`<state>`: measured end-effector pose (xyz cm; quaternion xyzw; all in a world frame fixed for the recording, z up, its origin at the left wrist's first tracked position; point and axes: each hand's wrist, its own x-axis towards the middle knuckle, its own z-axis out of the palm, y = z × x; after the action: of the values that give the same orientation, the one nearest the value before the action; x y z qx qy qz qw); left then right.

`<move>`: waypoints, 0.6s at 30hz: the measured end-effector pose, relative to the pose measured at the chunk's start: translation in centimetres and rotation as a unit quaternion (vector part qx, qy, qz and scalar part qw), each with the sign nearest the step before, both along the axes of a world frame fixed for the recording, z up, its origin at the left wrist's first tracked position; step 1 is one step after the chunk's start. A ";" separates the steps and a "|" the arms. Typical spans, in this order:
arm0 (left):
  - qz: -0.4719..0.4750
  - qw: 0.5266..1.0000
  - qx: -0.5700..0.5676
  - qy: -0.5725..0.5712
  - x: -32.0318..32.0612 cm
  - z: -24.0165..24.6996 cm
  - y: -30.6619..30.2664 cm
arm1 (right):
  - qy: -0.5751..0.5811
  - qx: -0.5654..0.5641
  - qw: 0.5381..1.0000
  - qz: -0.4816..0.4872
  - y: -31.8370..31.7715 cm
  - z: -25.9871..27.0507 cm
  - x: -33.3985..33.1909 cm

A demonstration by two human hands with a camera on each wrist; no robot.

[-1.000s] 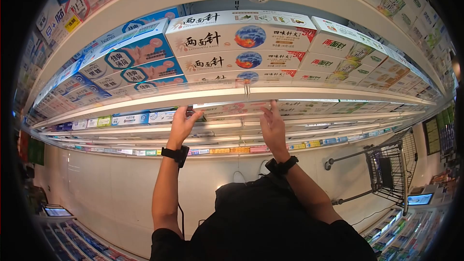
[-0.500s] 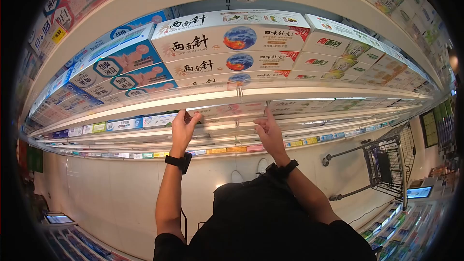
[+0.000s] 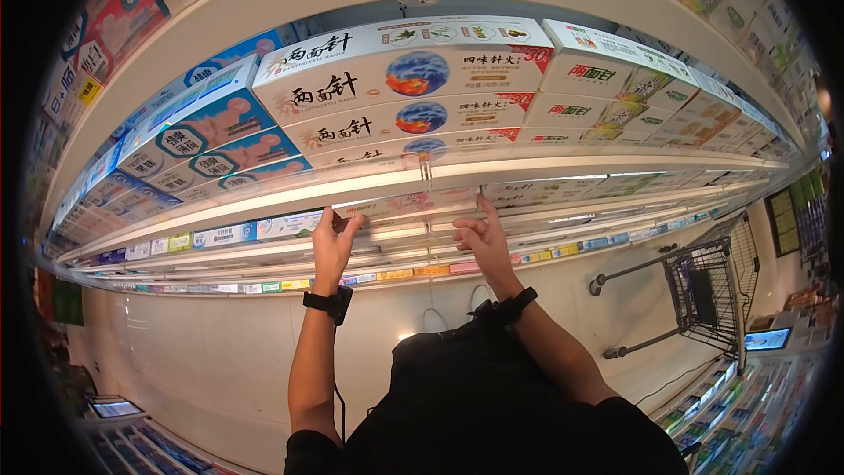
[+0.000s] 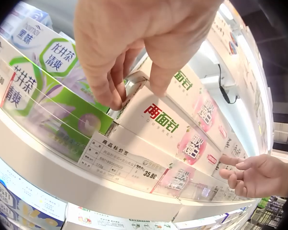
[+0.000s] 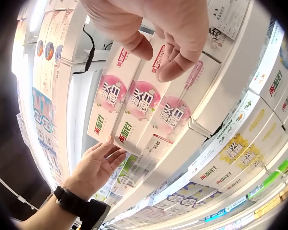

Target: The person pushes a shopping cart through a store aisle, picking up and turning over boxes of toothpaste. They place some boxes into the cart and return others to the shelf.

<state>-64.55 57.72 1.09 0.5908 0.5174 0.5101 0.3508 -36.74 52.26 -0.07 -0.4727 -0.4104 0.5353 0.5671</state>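
Note:
In the left wrist view, a white toothpaste box with red and green characters and a pink round print lies on a shelf. My left hand pinches its left end, thumb on the box's upper edge and fingers around the end. At the other end is my right hand, index finger stretched to the box and remaining fingers loosely bent. From the right wrist, matching pink-printed boxes stand side by side, with my right hand over their far end.
A price label sits on the shelf's front edge. Green-and-purple boxes are stacked to the left. Above, another shelf carries stacked boxes with a globe print. A shopping cart stands behind at the right.
The head view has swung so that the shelves shift left. Both hands sit slightly lower in it. My right hand's other fingers have bent away while the index finger stays raised.

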 end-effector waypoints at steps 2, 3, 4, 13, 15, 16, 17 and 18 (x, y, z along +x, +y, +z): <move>-0.004 1.000 -0.008 -0.006 -0.1 -0.1 0.0 | -0.001 0.000 1.000 -0.008 -0.1 0.2 -0.1; -0.006 1.000 -0.012 -0.010 -0.2 -0.1 0.0 | -0.035 0.023 0.999 -0.011 -0.1 0.0 -0.2; -0.006 1.000 -0.013 -0.007 -0.2 -0.1 0.0 | -0.068 0.047 0.996 -0.014 -0.1 -0.3 -0.2; -0.013 0.999 -0.025 -0.016 -0.3 -0.7 0.1 | -0.339 0.030 0.940 -0.020 0.4 2.9 -1.3; -0.013 0.999 -0.033 -0.013 -0.2 -0.6 0.1 | -0.350 0.025 0.936 -0.023 0.6 3.1 -1.5; -0.014 0.999 -0.032 -0.023 -0.1 -0.4 0.0 | -0.346 0.022 0.938 -0.022 0.7 3.2 -1.6; -0.014 0.999 -0.030 -0.033 0.1 -0.2 -0.2 | -0.343 0.019 0.939 -0.021 0.7 3.2 -1.7; -0.015 0.999 -0.029 -0.042 0.3 0.1 -0.4 | -0.337 0.022 0.941 -0.028 0.7 3.2 -1.8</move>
<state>-64.28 57.37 1.18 0.5657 0.5081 0.5141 0.3970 -38.49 52.99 3.17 -0.6239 -0.5759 0.3197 0.4206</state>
